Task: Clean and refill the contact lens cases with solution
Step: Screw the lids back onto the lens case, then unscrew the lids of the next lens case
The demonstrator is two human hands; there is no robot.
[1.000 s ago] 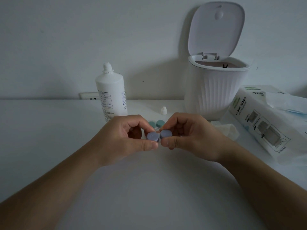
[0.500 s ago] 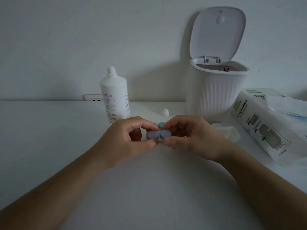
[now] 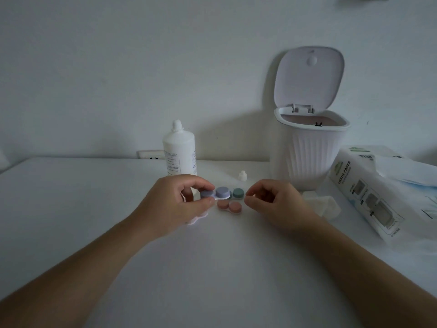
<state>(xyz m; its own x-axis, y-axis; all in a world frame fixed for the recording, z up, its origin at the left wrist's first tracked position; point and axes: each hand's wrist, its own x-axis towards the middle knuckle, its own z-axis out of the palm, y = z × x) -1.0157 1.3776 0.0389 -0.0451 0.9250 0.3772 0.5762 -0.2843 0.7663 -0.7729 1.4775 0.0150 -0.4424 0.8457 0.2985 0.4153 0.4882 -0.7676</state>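
Pinching a purple lens case over the white surface

The left hand [image 3: 175, 204] has its grip closed on one cap of the purple lens case [image 3: 215, 194], thumb and forefinger pinching it just above the surface [image 3: 212, 268]. The right hand [image 3: 272, 204] hovers beside it, fingers loosely curled, holding nothing. A pink case [image 3: 229, 206] and a green case [image 3: 237, 193] lie between the hands; a solution bottle [image 3: 179, 152] stands behind.

The left hand [image 3: 176, 204] covers the lower part of the solution bottle [image 3: 179, 152] and most of a pale case [image 3: 196, 217] at its 6 o'clock. The purple case [image 3: 216, 194] hides the green case [image 3: 237, 193] (only 1 cap shows). The tissue pack [image 3: 369, 192] is cut off at 3 o'clock; bottle print is unreadable.
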